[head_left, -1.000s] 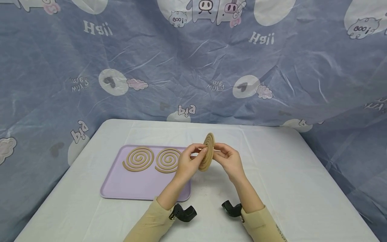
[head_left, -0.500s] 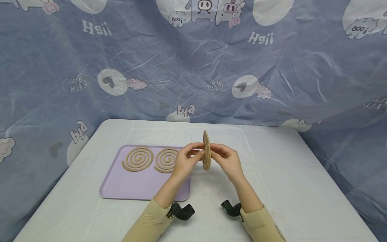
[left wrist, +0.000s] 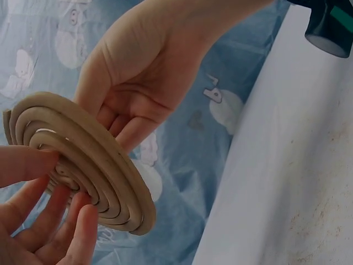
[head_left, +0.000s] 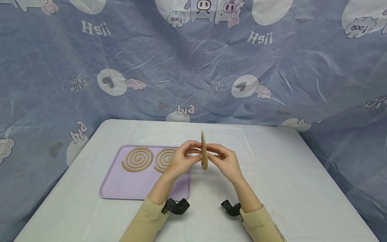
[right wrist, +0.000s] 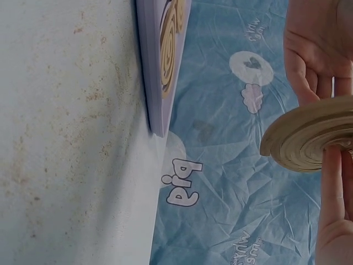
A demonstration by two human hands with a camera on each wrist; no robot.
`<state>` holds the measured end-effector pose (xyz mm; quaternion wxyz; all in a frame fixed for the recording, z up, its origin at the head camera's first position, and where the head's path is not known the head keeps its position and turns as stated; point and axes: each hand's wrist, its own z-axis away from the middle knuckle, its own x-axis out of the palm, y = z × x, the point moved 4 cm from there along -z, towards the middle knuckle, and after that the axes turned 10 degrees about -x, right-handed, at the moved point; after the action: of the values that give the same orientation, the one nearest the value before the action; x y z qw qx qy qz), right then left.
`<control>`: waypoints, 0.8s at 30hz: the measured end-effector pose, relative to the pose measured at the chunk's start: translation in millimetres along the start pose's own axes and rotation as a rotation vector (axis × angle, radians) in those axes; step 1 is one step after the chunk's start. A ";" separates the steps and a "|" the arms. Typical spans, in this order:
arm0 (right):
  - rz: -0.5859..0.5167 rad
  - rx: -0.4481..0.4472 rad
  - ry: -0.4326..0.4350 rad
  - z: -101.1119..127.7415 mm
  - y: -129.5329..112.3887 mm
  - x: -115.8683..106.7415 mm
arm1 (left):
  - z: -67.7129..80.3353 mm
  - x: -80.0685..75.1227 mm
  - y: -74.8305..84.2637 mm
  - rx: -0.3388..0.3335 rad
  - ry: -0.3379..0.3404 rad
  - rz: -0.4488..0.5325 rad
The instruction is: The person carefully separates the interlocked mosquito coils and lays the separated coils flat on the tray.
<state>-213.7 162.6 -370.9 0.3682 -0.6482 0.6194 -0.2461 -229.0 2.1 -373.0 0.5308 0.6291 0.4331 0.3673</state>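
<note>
A tan mosquito coil (head_left: 204, 156), apparently a nested pair, is held upright and nearly edge-on above the white table. From its left side, my left hand (head_left: 180, 160) pinches it with thumb and fingertips near the centre. My right hand (head_left: 226, 164) grips it from the opposite face. Up close in the left wrist view, the coil (left wrist: 113, 157) shows tightly packed rings, with left fingertips (left wrist: 52, 157) at its middle. In the right wrist view, a right finger (right wrist: 332, 182) touches the coil's centre. Two single coils lie flat on a lilac tray (head_left: 130, 185).
The left tray coil (head_left: 139, 159) is in full view; the other coil (head_left: 161, 160) is partly behind the left hand. Brown crumbs dot the white tabletop (right wrist: 71, 138). A patterned blue cloth (head_left: 193, 67) hangs behind. Black wrist cameras (head_left: 176, 206) sit on both sleeves.
The held coil has turned from a slanted view to nearly edge-on and shifted slightly left. Both hands have moved a little left with it, still holding it.
</note>
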 end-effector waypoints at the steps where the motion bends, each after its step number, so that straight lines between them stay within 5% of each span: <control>1: 0.003 0.004 0.007 0.1 0.3 -0.2 | -0.2 -0.9 -0.3 0.004 -0.005 -0.012; 8: -0.021 0.041 0.071 1.3 3.5 -1.9 | -1.4 -5.3 -0.7 -0.014 0.028 -0.060; 17: -0.003 0.033 0.054 0.6 3.5 -1.9 | 11.7 0.2 28.1 -0.007 0.061 -0.129; 24: 0.008 0.013 0.039 1.5 3.6 -1.2 | 12.5 0.8 28.6 0.032 0.084 -0.090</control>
<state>-214.9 164.2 -374.5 0.3613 -0.6381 0.6276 -0.2614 -212.7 -3.2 -346.9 0.5181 0.6013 0.4887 0.3622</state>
